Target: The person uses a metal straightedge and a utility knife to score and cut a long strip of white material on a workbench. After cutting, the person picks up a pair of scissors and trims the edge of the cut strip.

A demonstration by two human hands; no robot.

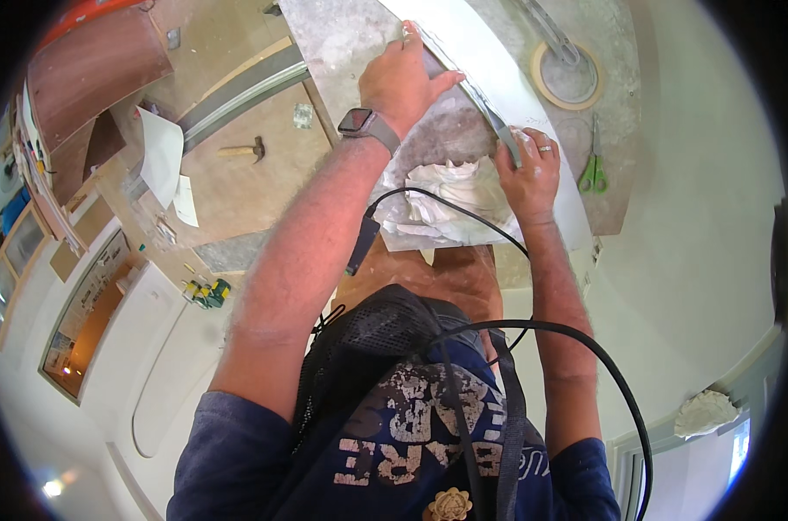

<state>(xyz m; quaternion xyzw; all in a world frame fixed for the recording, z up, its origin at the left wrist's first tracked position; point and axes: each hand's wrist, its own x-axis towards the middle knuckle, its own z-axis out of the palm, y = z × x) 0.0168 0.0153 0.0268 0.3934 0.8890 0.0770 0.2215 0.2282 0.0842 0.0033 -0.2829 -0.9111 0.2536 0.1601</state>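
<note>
My left hand (pixel 398 91) rests with thumb and index finger spread along the inner edge of a curved white strip (pixel 485 48) on a dusty board. My right hand (pixel 528 178), lower and to the right, grips a long flat grey metal tool (pixel 500 128) lying along that edge. A crumpled, creamy white mass (pixel 459 208) sits on the board just left of my right hand. At the right lie a masking tape roll (pixel 592 87), grey metal shears (pixel 550 30) and green-handled scissors (pixel 594 174).
A hammer (pixel 248 151), white sheets (pixel 160 156) and a long metal rail (pixel 246 95) lie on the left work surface. Green-and-yellow tools (pixel 207 293) are farther down. A black cable (pixel 585 339) loops across my front. A pale wall (pixel 706 217) stands at right.
</note>
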